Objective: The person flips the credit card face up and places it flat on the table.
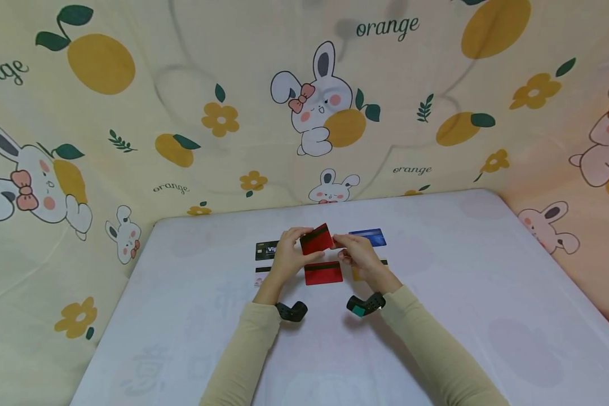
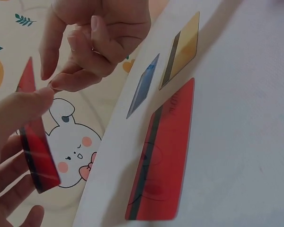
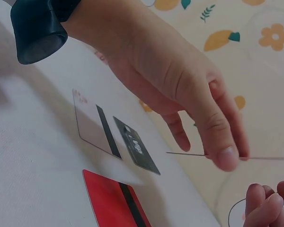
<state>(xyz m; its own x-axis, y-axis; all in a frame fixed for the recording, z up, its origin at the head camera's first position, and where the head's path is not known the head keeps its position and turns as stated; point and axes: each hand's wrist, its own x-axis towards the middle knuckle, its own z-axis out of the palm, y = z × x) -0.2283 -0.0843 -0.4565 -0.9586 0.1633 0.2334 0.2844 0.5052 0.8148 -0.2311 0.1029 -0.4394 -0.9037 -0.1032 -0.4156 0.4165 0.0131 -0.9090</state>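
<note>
Between the thumb and fingers of my left hand (image 1: pixel 287 260), a red card (image 1: pixel 317 241) with a dark stripe is pinched, raised and tilted above the table. Close to that card's right edge is my right hand (image 1: pixel 363 258); its fingers are partly bent, and the right wrist view shows a small gap between them and the card. Directly below lies a second red card (image 1: pixel 323 274), dark stripe along its far edge. A blue card (image 1: pixel 376 237) and a gold card (image 2: pixel 184 45) lie on the right, the gold one partly hidden by my right hand in the head view.
On the left lie a black card (image 1: pixel 265 251) lettered "Vip" and a pale card (image 3: pixel 92 120) with a dark stripe, both partly covered by my left hand in the head view. The white tabletop (image 1: pixel 451 270) meets a printed cloth (image 1: pixel 264 51) at the back.
</note>
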